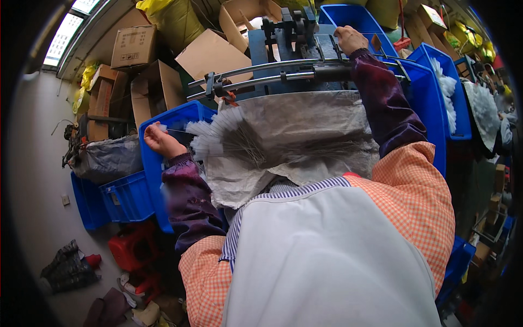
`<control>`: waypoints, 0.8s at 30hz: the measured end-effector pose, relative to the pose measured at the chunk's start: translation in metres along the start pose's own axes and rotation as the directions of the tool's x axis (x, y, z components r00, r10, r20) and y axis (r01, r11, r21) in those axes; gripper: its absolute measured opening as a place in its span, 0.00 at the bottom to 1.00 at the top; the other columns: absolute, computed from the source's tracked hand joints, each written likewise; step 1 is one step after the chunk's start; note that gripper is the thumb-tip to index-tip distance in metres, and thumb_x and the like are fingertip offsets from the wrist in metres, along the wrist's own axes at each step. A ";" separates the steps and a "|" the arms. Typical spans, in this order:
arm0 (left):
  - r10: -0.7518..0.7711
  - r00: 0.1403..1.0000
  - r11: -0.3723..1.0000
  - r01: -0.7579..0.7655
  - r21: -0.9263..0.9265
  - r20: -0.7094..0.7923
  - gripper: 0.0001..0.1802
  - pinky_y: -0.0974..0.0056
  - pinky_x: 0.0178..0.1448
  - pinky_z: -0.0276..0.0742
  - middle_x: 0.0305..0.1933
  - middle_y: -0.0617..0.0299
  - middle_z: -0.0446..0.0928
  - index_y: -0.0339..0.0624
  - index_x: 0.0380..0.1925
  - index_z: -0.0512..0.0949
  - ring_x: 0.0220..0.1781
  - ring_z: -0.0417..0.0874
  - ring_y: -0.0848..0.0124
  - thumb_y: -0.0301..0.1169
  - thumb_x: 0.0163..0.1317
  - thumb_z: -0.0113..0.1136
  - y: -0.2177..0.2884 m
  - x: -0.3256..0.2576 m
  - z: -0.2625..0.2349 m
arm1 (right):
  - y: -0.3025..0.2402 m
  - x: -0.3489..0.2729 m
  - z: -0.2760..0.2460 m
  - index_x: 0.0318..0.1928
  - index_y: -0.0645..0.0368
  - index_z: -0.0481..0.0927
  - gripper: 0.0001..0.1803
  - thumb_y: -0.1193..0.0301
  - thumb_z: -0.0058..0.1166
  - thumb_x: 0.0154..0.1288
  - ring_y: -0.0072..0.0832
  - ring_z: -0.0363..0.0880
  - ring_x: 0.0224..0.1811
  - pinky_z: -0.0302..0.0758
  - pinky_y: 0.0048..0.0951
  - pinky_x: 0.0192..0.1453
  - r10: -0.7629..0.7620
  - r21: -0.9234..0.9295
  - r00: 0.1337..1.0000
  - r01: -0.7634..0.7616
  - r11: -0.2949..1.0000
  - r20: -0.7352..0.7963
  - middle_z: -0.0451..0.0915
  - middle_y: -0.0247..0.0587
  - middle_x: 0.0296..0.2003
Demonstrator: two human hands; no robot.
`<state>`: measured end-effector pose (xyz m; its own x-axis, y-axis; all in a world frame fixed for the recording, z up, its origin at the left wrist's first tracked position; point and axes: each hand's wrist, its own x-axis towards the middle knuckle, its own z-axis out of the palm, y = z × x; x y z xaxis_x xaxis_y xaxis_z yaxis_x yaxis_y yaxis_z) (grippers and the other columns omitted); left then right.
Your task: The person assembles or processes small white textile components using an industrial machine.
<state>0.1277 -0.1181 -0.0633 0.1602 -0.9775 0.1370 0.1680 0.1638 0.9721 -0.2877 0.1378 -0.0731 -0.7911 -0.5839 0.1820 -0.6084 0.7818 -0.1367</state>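
Note:
My left hand [163,141] is closed in a pinch on a thin wire piece with a whitish, see-through tip, over the rim of a blue bin at the left. A fan of similar thin wire pieces with whitish tips [210,133] lies beside it on a grey cloth [310,117] across my lap. At the far side, my right hand [351,40] is closed with curled fingers by the right part of a dark metal machine [289,41]. What those fingers hold is too small to make out.
Two metal rails [272,73] cross in front of the machine. A blue bin [155,180] stands at my left and another blue bin [427,98] at my right. Cardboard boxes [210,57] are stacked at the back left, and a red stool [133,245] sits low at the left.

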 end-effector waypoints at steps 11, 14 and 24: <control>0.359 0.789 0.933 -0.300 -0.197 0.498 0.05 0.74 0.37 0.68 0.36 0.58 0.75 0.36 0.34 0.70 0.31 0.72 0.77 0.22 0.57 0.50 0.059 -0.031 -0.011 | 0.026 -0.048 -0.059 0.35 0.61 0.77 0.10 0.68 0.48 0.58 0.23 0.74 0.31 0.69 0.23 0.37 -0.486 0.597 0.802 0.212 0.774 0.346 0.78 0.38 0.28; 0.381 0.688 0.910 -0.396 -0.120 0.617 0.05 0.75 0.37 0.67 0.36 0.55 0.74 0.35 0.34 0.71 0.32 0.71 0.77 0.24 0.58 0.51 0.074 -0.047 -0.008 | -0.026 -0.107 -0.089 0.40 0.59 0.78 0.13 0.66 0.51 0.56 0.21 0.76 0.21 0.74 0.23 0.29 -0.496 0.516 0.558 0.135 0.846 0.666 0.79 0.38 0.26; 0.268 0.401 0.837 -0.548 -0.006 0.876 0.05 0.73 0.33 0.71 0.30 0.60 0.76 0.36 0.29 0.74 0.29 0.75 0.76 0.20 0.51 0.56 0.076 -0.073 -0.002 | -0.133 -0.144 -0.054 0.46 0.58 0.74 0.16 0.72 0.53 0.54 0.29 0.76 0.37 0.72 0.24 0.41 -0.713 0.824 0.689 0.328 0.463 0.127 0.76 0.44 0.40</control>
<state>0.1304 -0.0338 0.0007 -0.7428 -0.4640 0.4826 0.0583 0.6733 0.7371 -0.0897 0.1300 -0.0282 -0.1191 -0.9879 0.0993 -0.5923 -0.0096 -0.8056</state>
